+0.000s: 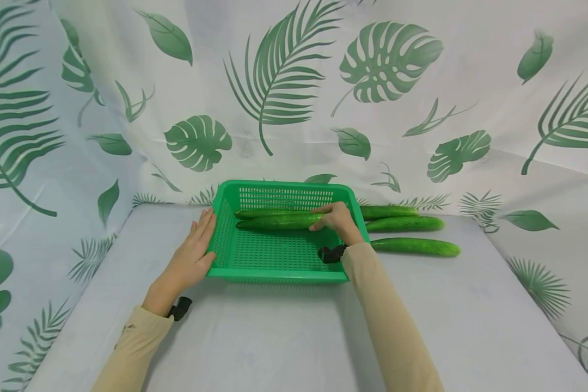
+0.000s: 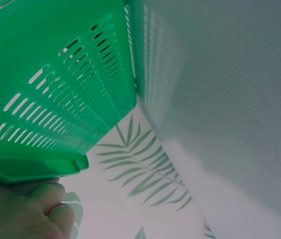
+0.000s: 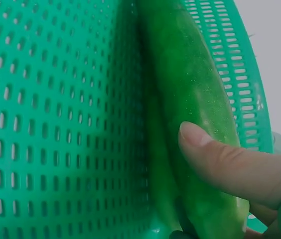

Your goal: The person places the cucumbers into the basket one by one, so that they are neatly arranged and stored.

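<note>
A green plastic basket [image 1: 280,275] with slotted walls sits on the table. Inside it, along the far wall, two long cucumbers lie side by side. My right hand [image 1: 340,222] reaches over the basket's right end and grips the nearer cucumber [image 1: 279,221] by its right end. Its thumb [image 3: 215,154] presses on the green skin in the right wrist view. Behind that one lies the other cucumber [image 1: 259,213], partly covered. Against the basket's left rim rests my left hand [image 1: 193,255], its fingers extended along the outside; only knuckles show in the left wrist view.
To the right of the basket, three more cucumbers lie on the table: a back one [image 1: 389,211], a middle one [image 1: 406,224] and a front one [image 1: 416,247]. A leaf-print cloth [image 1: 294,152] hangs behind and at both sides of the pale tabletop [image 1: 274,337].
</note>
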A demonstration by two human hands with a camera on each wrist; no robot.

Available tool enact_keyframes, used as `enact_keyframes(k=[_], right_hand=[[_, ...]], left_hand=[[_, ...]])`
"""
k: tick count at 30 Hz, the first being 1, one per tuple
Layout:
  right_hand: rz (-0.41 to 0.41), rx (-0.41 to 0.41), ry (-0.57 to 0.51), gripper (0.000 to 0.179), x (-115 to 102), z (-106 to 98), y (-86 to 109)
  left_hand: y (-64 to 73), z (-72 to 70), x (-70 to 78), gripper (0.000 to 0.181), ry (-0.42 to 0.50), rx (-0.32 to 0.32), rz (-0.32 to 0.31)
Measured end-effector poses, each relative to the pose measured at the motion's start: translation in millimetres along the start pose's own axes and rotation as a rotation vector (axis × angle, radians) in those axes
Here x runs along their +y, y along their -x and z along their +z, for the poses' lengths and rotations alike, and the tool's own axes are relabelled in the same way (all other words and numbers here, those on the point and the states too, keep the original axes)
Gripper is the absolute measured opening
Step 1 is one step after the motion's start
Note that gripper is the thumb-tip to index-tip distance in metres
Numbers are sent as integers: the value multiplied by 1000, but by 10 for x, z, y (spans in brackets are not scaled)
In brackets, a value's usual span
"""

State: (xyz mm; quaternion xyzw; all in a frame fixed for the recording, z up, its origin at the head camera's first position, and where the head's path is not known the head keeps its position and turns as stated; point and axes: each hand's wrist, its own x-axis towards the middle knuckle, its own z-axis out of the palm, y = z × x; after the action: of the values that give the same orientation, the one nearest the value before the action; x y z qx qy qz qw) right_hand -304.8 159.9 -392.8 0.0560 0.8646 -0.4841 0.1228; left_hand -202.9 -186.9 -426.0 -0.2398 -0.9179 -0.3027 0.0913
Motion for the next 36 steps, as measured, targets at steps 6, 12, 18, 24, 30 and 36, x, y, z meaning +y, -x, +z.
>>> enact_keyframes(k=[6,12,18,24,30,36], right_hand=[[-2,-4,32,42,6,8,3],[-46,-10,-9,37,-8,-19,41],[-120,-22,-37,41,-101,-101,127],[-169,-36,-73,44,-222,-304,254],[-245,-7,-60,44,-333,-606,423],[-337,64,-31,45,-333,-953,680]], left_hand=[[3,-9,7,76,-3,-1,-5],[5,-13,15,76,-6,0,-7],[3,-4,3,76,-6,0,-5],[1,7,-20,76,-3,-1,1],[-3,11,-26,76,-8,-1,4],[4,3,-4,75,-10,-4,-5]])
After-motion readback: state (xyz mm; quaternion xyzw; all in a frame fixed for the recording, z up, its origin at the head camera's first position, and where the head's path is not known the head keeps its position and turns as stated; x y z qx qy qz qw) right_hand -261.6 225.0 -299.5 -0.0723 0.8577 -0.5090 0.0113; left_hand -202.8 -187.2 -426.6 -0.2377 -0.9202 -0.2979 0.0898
